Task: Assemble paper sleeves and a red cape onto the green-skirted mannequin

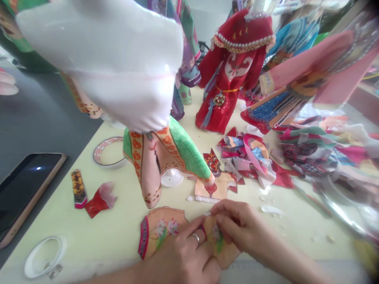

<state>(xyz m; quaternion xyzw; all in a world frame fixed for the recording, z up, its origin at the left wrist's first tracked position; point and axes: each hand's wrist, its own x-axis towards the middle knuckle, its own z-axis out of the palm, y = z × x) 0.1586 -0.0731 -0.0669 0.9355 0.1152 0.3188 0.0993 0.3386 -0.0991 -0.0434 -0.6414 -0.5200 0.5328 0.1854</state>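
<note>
My left hand, with a ring on one finger, presses on a peach printed garment cut-out with floral motifs and a dark patterned border. My right hand pinches the same piece near its upper edge, and its fingers hide part of it. A small white strip shows at the fingertips, though I cannot tell what it is. Just beyond my hands lies a smaller peach cut-out with a red motif.
A pale yellow table holds a tape roll, a white ring, and a heap of printed scraps. Costumed cone figures stand behind, a white form hangs close overhead, and a phone lies at the left.
</note>
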